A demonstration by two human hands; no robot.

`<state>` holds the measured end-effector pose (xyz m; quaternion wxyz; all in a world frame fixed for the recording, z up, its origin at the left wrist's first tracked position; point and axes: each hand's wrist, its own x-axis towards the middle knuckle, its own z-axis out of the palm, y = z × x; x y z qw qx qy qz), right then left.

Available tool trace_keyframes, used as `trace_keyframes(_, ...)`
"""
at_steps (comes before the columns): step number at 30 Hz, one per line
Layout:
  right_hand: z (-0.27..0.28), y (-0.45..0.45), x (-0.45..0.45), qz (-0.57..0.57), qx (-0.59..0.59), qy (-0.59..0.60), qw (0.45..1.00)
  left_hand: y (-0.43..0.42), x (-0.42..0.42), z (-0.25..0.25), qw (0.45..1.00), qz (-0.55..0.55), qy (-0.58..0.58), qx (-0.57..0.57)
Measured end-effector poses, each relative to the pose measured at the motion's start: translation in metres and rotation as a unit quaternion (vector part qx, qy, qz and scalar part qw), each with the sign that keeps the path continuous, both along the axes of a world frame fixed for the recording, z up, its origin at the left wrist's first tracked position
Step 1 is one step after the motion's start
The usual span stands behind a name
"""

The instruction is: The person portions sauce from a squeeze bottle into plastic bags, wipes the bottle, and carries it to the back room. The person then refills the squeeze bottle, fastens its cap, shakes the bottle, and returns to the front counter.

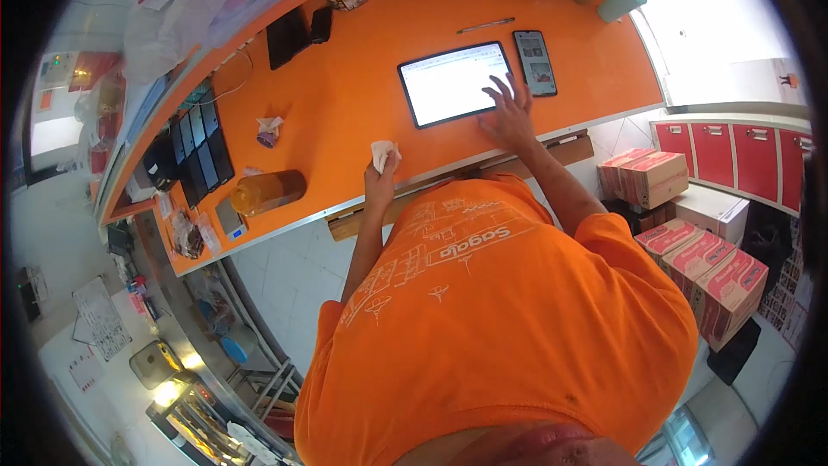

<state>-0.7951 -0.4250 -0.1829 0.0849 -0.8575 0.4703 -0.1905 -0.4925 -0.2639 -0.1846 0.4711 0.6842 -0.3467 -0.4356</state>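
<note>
On the orange counter lies a tablet with a bright white screen. My right hand is over the tablet's right end, its fingers spread and apart; whether a fingertip touches the glass I cannot tell. Just right of that hand is a smartphone with its screen lit. My left hand is closed around a crumpled white tissue at the counter's front edge. A pen lies beyond the tablet.
Left on the orange counter are an orange-brown bottle, a crumpled wrapper and a bank of dark screens. Cups stand at the far right. Cardboard boxes are stacked on the right near red cabinets.
</note>
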Motion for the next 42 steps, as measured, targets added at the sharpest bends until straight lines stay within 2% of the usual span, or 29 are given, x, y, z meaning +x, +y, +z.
trace_keyframes(4, 0.004, -0.006, -0.024, -0.060, 0.052, 0.059, 0.995, -0.049, -0.007, -0.013, 0.995, 0.039, 0.081, 0.039)
trace_keyframes(5, -0.004, -0.009, -0.030, -0.066, 0.020, 0.056, 0.996, -0.061, -0.010, -0.016, 0.993, 0.057, 0.092, 0.046)
trace_keyframes(8, -0.003, -0.025, -0.029, -0.096, 0.020, 0.061, 0.993, -0.090, -0.023, -0.009, 0.980, 0.066, 0.176, 0.063)
trace_keyframes(10, -0.010, -0.039, -0.022, -0.112, -0.038, 0.014, 0.993, -0.107, -0.033, -0.005, 0.981, 0.078, 0.168, 0.055)
trace_keyframes(14, -0.008, -0.064, -0.022, -0.145, -0.033, 0.000, 0.989, -0.132, -0.045, -0.003, 0.991, 0.081, 0.104, 0.011)
trace_keyframes(18, 0.025, -0.063, -0.049, -0.294, 0.102, -0.025, 0.950, -0.143, -0.048, -0.011, 0.982, 0.110, 0.153, 0.012)
trace_keyframes(20, 0.024, -0.061, -0.068, -0.293, 0.138, -0.028, 0.946, -0.137, -0.059, 0.001, 0.971, 0.150, 0.176, 0.060)
trace_keyframes(21, 0.020, -0.064, -0.076, -0.292, 0.157, -0.029, 0.943, -0.134, -0.063, -0.002, 0.969, 0.148, 0.189, 0.048)
trace_keyframes(23, -0.008, -0.077, -0.090, -0.248, 0.094, -0.074, 0.961, -0.132, -0.070, -0.015, 0.966, 0.142, 0.214, 0.024)
trace_keyframes(26, -0.028, -0.097, -0.086, -0.211, 0.025, -0.117, 0.970, -0.143, -0.087, -0.001, 0.954, 0.163, 0.249, 0.036)
trace_keyframes(29, -0.025, -0.121, -0.078, -0.201, 0.018, -0.128, 0.971, -0.167, -0.081, -0.017, 0.959, 0.169, 0.225, -0.035)
trace_keyframes(32, -0.011, -0.137, -0.068, -0.164, 0.051, -0.121, 0.978, -0.201, -0.050, -0.037, 0.969, 0.173, 0.175, 0.005)
trace_keyframes(35, -0.002, -0.145, -0.055, -0.147, 0.061, -0.112, 0.981, -0.233, -0.018, -0.013, 0.977, 0.164, 0.131, 0.024)
trace_keyframes(38, -0.005, -0.167, -0.037, -0.141, 0.067, -0.114, 0.981, -0.277, 0.036, -0.054, 0.970, 0.164, 0.182, -0.009)
trace_keyframes(39, -0.006, -0.174, -0.030, -0.138, 0.073, -0.115, 0.981, -0.286, 0.046, -0.054, 0.970, 0.177, 0.163, 0.019)
trace_keyframes(42, 0.001, -0.187, 0.000, -0.213, 0.031, -0.091, 0.972, -0.287, 0.046, -0.014, 0.996, 0.068, -0.041, 0.032)
